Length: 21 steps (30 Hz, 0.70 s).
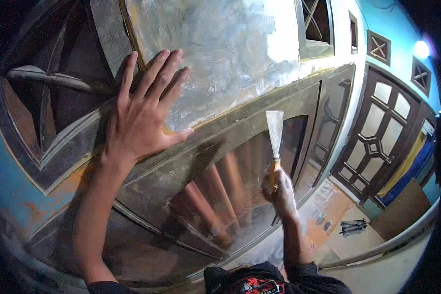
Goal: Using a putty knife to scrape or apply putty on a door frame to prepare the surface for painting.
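My left hand is open, fingers spread, at the lower left corner of a grey and white plastered wall patch. Its thumb lies along the patch's lower edge, just above the dark wooden window frame. My right hand is closed round the wooden handle of a putty knife, lower and to the right. The metal blade points up in front of the window, apart from the plaster as far as I can tell. White dust or paste marks the blade and the right hand.
Behind the window glass hang reddish curtains. A vent with crossed bars is at the left. To the right stand a brown panelled door, blue and yellow cloth, and a brown board. Dark slippers lie on the tiled floor.
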Tool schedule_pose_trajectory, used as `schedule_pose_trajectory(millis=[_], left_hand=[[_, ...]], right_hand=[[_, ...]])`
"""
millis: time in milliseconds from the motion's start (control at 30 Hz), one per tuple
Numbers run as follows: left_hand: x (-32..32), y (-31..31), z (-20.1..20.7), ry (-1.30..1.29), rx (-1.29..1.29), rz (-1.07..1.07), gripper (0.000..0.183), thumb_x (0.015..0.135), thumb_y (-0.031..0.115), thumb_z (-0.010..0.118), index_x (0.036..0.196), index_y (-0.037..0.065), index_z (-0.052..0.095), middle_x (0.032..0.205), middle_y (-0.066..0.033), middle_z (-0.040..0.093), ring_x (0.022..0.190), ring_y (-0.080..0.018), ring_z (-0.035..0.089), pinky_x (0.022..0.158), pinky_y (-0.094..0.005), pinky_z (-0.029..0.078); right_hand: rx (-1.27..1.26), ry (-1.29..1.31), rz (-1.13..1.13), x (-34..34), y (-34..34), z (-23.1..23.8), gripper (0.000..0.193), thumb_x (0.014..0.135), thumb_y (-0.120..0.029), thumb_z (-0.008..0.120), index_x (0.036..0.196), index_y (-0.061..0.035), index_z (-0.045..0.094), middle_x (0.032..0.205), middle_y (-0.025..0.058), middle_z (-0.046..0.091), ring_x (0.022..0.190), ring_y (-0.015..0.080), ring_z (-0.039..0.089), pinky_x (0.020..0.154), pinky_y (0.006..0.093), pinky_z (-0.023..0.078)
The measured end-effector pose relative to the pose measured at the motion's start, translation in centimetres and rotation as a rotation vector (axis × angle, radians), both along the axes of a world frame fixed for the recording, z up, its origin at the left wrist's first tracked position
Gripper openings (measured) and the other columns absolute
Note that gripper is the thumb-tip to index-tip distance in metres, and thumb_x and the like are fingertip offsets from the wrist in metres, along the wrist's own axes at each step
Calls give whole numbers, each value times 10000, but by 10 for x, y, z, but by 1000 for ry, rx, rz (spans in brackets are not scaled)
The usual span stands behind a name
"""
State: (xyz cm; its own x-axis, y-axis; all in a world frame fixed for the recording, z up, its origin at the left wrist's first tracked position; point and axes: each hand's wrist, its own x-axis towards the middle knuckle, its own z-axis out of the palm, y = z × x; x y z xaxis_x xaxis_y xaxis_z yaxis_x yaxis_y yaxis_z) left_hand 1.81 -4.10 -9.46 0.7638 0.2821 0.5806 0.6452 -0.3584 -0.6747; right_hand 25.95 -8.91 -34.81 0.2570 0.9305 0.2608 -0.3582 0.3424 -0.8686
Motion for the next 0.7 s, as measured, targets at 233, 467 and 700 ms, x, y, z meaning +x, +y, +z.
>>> schedule_pose_trajectory(millis=[233,467,700], left_hand=[[-6,0,-2,25,36,27,1005,643,604,698,1426,58,385,1531,-92,282,1431,-218,219,1187,-534,114],[2,6,1,30,80,30,970,699,655,629,1407,30,408,1525,-101,295,1429,-226,226,1179,-550,120],[21,23,88,213,408,-183,607,825,481,602,1251,49,570,1367,-137,500,1301,-269,443,1107,-479,304]], right_hand=[[97,-168,92,-58,1,36,340,1034,-344,404,1079,-32,533,710,-31,409,619,55,364,556,217,313],[175,-229,-1,-63,39,54,291,1024,-268,451,1045,14,522,824,42,478,788,124,433,738,283,415],[198,-182,21,-81,41,73,340,1021,-366,437,1007,-46,551,702,-40,392,616,42,351,531,207,318]])
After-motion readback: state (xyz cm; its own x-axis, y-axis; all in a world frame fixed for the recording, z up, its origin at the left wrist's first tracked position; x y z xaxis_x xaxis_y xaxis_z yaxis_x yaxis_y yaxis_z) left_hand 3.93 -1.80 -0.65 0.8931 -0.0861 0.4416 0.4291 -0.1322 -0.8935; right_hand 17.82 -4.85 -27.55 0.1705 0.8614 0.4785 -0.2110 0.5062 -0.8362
